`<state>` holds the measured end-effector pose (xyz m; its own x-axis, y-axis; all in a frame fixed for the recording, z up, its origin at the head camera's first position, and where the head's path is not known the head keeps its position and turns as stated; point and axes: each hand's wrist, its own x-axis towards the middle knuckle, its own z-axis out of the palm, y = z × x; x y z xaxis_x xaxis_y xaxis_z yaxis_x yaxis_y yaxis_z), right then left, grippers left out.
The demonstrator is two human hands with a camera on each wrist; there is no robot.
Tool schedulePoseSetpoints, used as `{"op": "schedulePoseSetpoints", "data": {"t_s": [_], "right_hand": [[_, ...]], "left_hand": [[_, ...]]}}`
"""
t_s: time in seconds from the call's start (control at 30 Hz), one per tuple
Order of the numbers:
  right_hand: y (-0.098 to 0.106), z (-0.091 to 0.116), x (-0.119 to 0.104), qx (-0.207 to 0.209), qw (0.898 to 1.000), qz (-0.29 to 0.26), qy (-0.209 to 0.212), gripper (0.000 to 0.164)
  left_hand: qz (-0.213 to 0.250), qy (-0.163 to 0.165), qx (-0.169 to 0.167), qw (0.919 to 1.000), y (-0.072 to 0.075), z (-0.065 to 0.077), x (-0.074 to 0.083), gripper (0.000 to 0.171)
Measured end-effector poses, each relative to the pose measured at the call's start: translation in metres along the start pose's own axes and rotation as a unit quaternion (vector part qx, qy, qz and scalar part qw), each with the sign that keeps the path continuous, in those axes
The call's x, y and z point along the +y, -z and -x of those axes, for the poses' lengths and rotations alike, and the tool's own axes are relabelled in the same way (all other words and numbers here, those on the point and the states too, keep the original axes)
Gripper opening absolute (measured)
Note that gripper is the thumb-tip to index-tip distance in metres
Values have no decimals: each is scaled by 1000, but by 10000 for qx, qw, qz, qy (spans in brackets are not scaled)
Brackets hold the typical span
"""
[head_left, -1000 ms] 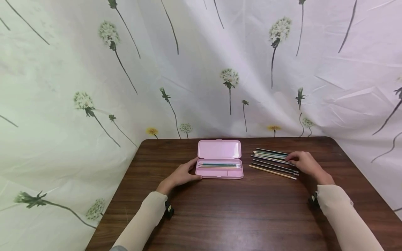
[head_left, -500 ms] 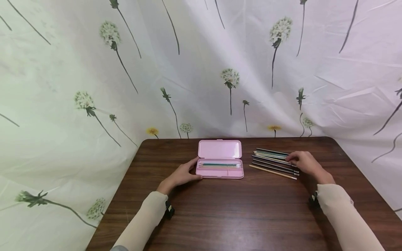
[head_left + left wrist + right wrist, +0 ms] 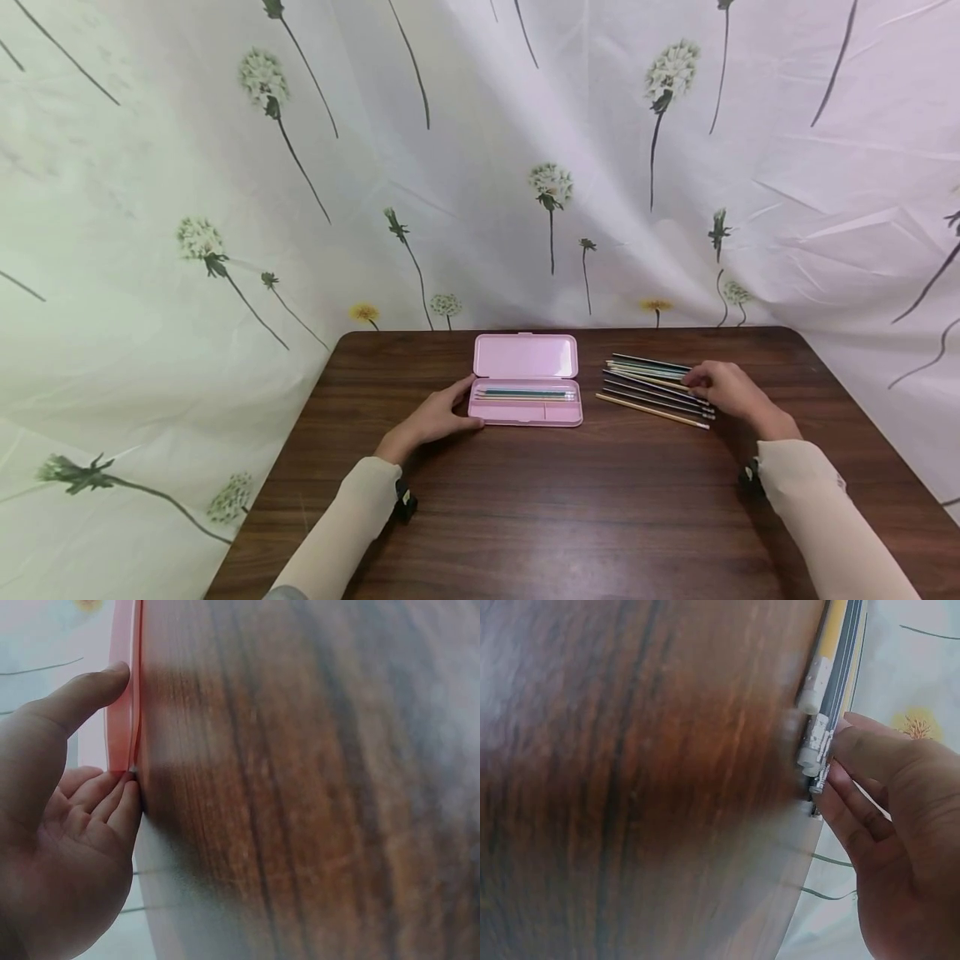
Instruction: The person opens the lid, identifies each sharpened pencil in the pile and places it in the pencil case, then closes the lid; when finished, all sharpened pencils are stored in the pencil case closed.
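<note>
One left hand, thumb and fingers spread, touched the left end of one open pink case; pencils inside lay too close to count. Right of the case, loose pencils overlapped, uncountable; one right hand touched them, its pinch hidden, couldn't tell.

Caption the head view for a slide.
Left fingers touch an open pink pencil case; right fingers touch pencils on a brown table.
</note>
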<state>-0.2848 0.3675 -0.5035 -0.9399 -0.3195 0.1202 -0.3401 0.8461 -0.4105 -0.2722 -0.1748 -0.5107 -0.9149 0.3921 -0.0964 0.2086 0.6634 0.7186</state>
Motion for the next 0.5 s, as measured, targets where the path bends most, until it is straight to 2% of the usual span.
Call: {"op": "schedulePoseSetpoints", "data": {"t_s": [0.13, 0.5], "right_hand": [[-1, 0, 1, 21, 10000, 21, 31, 12], [5, 4, -6, 539, 9983, 85, 222, 17]], "left_hand": [[10, 25, -4, 10000, -1, 0, 0, 91], [-77, -43, -27, 10000, -1, -1, -2, 92]]}}
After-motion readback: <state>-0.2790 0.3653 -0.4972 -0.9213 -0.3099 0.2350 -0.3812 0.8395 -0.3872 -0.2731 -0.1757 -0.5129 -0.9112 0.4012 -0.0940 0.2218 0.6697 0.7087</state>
